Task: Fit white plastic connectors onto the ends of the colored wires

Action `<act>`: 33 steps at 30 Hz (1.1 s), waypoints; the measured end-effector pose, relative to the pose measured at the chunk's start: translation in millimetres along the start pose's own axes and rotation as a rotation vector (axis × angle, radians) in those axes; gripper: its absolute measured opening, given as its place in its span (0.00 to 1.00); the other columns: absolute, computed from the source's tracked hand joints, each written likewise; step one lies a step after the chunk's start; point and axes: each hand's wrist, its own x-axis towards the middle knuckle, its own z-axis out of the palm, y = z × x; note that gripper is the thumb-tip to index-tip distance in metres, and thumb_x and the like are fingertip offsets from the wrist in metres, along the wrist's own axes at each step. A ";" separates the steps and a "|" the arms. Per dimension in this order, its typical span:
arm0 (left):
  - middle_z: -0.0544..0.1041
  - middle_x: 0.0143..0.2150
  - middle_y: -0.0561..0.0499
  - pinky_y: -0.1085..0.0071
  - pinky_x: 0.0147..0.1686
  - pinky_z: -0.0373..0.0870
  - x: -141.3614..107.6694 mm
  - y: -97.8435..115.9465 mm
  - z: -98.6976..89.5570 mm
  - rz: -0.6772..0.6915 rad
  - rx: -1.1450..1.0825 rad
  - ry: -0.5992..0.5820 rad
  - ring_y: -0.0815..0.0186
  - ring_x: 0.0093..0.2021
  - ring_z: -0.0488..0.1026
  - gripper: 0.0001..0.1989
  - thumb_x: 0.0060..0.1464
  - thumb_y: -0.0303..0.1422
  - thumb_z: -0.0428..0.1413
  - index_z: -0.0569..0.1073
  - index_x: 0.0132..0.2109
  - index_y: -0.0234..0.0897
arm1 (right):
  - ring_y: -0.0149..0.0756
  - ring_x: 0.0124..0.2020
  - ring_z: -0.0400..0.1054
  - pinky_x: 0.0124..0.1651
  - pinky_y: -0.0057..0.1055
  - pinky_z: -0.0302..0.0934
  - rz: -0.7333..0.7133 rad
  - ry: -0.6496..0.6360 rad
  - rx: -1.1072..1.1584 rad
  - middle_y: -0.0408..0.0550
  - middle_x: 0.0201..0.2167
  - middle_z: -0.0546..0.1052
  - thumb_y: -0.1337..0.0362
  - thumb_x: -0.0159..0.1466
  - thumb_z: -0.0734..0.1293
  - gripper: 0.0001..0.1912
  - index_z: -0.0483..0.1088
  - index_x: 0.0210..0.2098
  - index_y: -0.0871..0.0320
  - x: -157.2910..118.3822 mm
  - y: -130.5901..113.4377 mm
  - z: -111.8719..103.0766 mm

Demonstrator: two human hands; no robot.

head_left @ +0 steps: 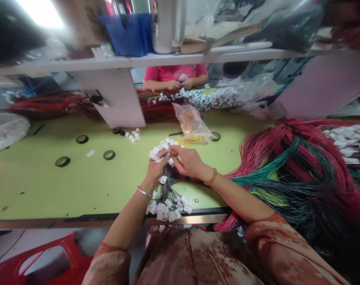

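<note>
My left hand (155, 169) is closed around a bunch of wires tipped with white plastic connectors (158, 151). Against that bunch, my right hand (188, 160) pinches with thumb and forefinger; what sits between its fingertips is too small to make out. Dark, red and green wires (167, 178) hang below my hands toward the table edge. More white connectors (166, 209) lie in a cluster at the front edge. Just beyond my hands are small yellow parts (194, 139) beside a clear plastic bag (192, 120).
Black tape rolls (109, 154) and loose white connectors (133, 135) lie on the green table (88, 186). A large heap of red, green and black wires (263, 158) fills the right side. Across the table, a person in a pink shirt (175, 73) works beneath a shelf (168, 59).
</note>
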 end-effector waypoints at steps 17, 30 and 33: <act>0.80 0.40 0.48 0.64 0.49 0.72 4.3 2.5 -2.3 -0.075 -0.050 -0.059 0.64 0.39 0.77 0.22 0.41 0.25 0.62 0.78 0.48 0.36 | 0.34 0.33 0.66 0.40 0.31 0.61 0.012 -0.220 0.266 0.46 0.32 0.74 0.65 0.63 0.67 0.03 0.72 0.35 0.59 -11.5 9.7 -6.3; 0.83 0.44 0.44 0.51 0.56 0.67 -1.8 14.0 0.3 0.164 0.523 -0.184 0.52 0.48 0.77 0.07 0.52 0.34 0.62 0.82 0.38 0.39 | 0.37 0.32 0.69 0.38 0.30 0.58 0.471 -0.238 0.004 0.51 0.32 0.81 0.73 0.59 0.64 0.09 0.77 0.30 0.60 -2.3 90.7 13.5; 0.83 0.42 0.45 0.53 0.55 0.68 -4.9 18.1 2.6 0.156 0.608 -0.196 0.52 0.45 0.77 0.08 0.52 0.33 0.62 0.83 0.39 0.40 | 0.39 0.34 0.68 0.39 0.31 0.57 0.483 -0.179 -0.025 0.53 0.34 0.81 0.71 0.60 0.66 0.07 0.77 0.31 0.60 4.8 90.5 28.2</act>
